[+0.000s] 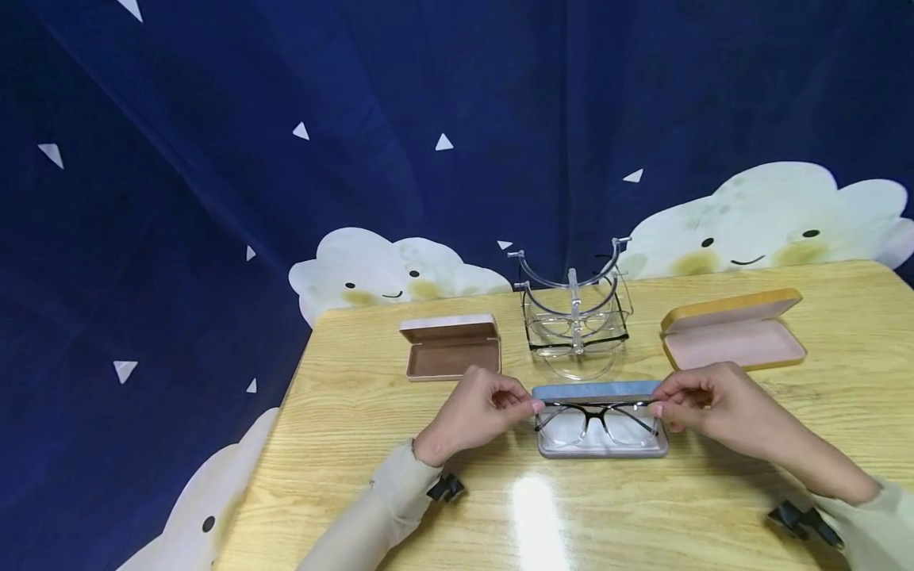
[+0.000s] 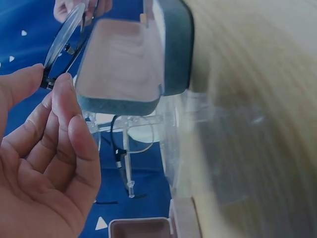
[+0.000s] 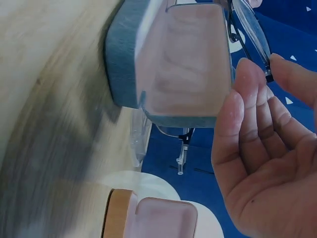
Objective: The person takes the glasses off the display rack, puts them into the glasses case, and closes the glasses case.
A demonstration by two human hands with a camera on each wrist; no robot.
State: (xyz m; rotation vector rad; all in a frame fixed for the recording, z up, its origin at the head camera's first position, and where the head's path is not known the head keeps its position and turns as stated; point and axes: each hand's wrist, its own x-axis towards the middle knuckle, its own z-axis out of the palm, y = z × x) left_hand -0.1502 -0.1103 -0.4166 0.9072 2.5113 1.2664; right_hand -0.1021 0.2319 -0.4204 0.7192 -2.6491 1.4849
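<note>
A pair of glasses (image 1: 595,411) with a black upper frame and clear lenses is held level over a blue glasses case (image 1: 596,390). My left hand (image 1: 477,414) pinches its left corner between thumb and forefinger. At the opposite corner, my right hand (image 1: 723,408) grips the frame the same way. The temples are folded behind the lenses. The blue case stands with its lid raised, showing a pale lining. In the left wrist view, the glasses (image 2: 63,39) sit apart from the case (image 2: 178,49); the right wrist view shows the other end of the glasses (image 3: 255,37).
Behind the blue case rises a clear display stand (image 1: 575,297) bearing other glasses (image 1: 607,342). A white case with brown lining (image 1: 454,358) lies open at left, and a yellow case (image 1: 735,345) lies open at right. A blue curtain (image 1: 400,103) hangs beyond the wooden table (image 1: 357,428).
</note>
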